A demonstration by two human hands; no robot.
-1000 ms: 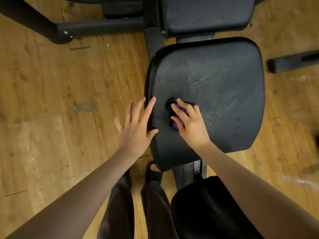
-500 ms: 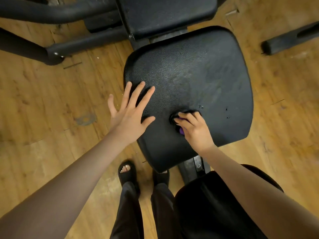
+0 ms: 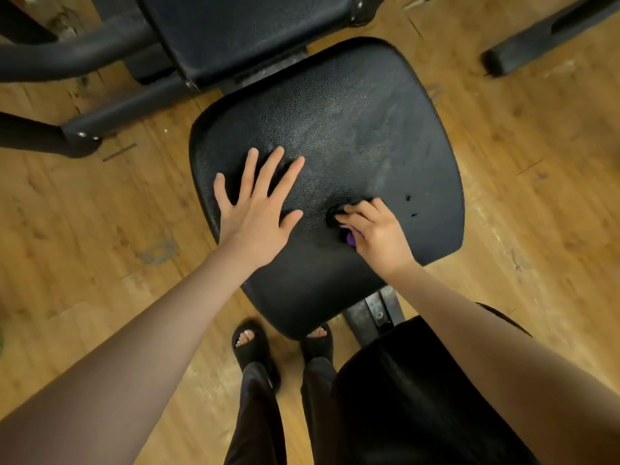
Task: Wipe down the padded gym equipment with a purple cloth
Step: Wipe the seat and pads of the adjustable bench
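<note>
The black padded seat (image 3: 352, 129) of the gym machine lies flat in the middle of the view, its textured vinyl showing dull streaks across the far half and two small dark marks near the right edge. A second black pad (image 3: 248, 31) sits just beyond it at the top of the view, raised on the dark metal frame (image 3: 127, 105), whose tubes run off to the left over the wooden floor (image 3: 84, 229).

The left hand (image 3: 258, 209) rests flat on the left part of the seat, palm down, fingers straight and spread, holding nothing. The right hand (image 3: 375, 229) is on the seat just beside it, toward the near right part, with its fingers curled over the purple cloth (image 3: 351, 238). Only a small patch of purple shows below the fingers; the rest of the cloth is hidden under the hand, bunched and pressed against the vinyl. A dark round shape lies at the fingertips; whether it is part of the cloth or a dent in the pad cannot be told.

Below the seat's near edge stand the person's two feet in black open-toed sandals (image 3: 251, 344) on the floor. A black rounded object (image 3: 402, 397) fills the lower right. A separate dark bar (image 3: 543, 31) lies on the floor at the upper right, well apart from the seat.
</note>
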